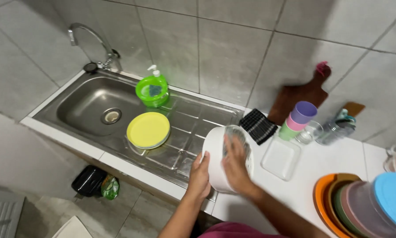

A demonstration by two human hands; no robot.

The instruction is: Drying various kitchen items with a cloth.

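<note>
Gripping white bowl [215, 163] by rim beside sink [81, 103], left hand [199, 177] fingers clasped, right hand [236, 165] spread flat inside; likely light, stiff, wet-slippery.

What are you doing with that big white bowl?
A person stands at a kitchen sink. The left hand holds a large white bowl tilted on its side at the counter's edge, and the right hand reaches inside it, pressing something against the inner wall. A yellow plate lies on the steel draining board, with a green soap dispenser behind it.
</note>
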